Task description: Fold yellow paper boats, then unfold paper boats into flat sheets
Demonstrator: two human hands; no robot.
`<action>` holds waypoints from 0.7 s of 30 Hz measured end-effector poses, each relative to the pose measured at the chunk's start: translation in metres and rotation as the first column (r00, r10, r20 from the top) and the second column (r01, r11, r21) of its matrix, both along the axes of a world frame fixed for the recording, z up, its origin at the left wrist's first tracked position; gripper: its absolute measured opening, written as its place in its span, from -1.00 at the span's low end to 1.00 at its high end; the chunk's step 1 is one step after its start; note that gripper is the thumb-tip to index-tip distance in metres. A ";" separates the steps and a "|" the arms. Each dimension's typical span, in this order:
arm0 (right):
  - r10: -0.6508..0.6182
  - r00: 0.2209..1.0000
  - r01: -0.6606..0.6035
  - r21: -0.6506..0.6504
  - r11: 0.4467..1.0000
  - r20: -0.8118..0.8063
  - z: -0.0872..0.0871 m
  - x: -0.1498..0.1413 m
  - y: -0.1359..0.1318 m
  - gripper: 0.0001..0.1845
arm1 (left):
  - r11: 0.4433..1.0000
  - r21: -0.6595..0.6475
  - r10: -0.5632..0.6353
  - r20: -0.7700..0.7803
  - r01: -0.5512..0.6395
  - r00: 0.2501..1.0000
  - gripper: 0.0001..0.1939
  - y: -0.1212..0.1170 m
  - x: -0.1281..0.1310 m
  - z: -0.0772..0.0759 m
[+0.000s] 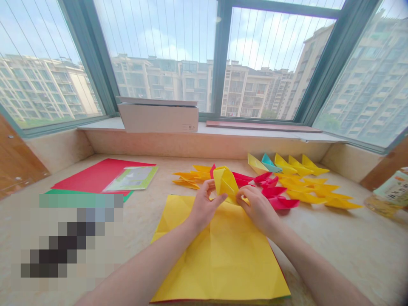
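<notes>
My left hand (204, 205) and my right hand (258, 210) are both nearly closed, pinching a folded piece of yellow paper (225, 182) from either side just above the far edge of a large creased yellow sheet (219, 255), which lies flat on the stone counter (350, 250) at bottom centre of the frame. The folded piece stands up between my fingers, and my wrists rest low over the sheet. Just past my right hand, red paper boats (274, 199) sit in a loose heap, with yellow paper boats (314, 193) spreading toward the right and more orange-yellow ones (188, 177) beyond my left hand. A pale yellow boat (256, 163) and a teal boat (270, 162) lead a row along the back. At upper left, a red sheet (98, 176) lies partly over a green sheet (86, 192), and a cardboard box (158, 117) sits on the windowsill (102, 124) at top centre
</notes>
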State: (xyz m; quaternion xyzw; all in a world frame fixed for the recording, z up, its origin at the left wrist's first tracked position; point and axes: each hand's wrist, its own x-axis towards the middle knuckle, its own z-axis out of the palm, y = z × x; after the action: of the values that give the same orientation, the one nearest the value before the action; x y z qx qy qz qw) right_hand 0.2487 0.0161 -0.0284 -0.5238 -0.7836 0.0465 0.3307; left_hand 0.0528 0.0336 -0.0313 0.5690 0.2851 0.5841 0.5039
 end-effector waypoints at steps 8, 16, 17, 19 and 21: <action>0.019 1.000 -0.019 0.158 0.987 0.003 0.002 -0.001 -0.001 -0.82 | 0.986 -0.154 0.059 -0.033 -0.063 0.998 -0.57 0.006 -0.002 -0.004; -0.026 1.000 0.030 0.326 0.945 -0.017 0.009 -0.003 -0.008 -0.86 | 0.966 -0.250 -0.017 0.173 0.061 0.985 -0.54 0.003 0.000 -0.001; -0.027 0.998 0.044 0.343 0.938 -0.054 0.010 -0.004 -0.009 -0.86 | 0.964 -0.253 -0.029 0.195 0.079 0.980 -0.55 0.002 0.000 0.001; -0.003 0.995 0.042 0.378 0.925 -0.103 0.011 -0.006 -0.011 -0.84 | 0.962 -0.253 -0.041 0.221 0.098 0.974 -0.58 0.001 0.000 0.004; 0.043 0.990 0.016 0.416 0.909 -0.133 0.013 -0.009 -0.014 -0.80 | 0.961 -0.254 -0.043 0.240 0.105 0.970 -0.59 0.000 0.001 0.007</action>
State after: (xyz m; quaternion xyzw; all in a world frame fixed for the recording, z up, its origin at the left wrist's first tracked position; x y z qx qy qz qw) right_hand 0.2402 0.0020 -0.0156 -0.4314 -0.7540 -0.0828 0.4883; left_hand 0.0535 0.0333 -0.0247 0.4345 0.2780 0.5838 0.6269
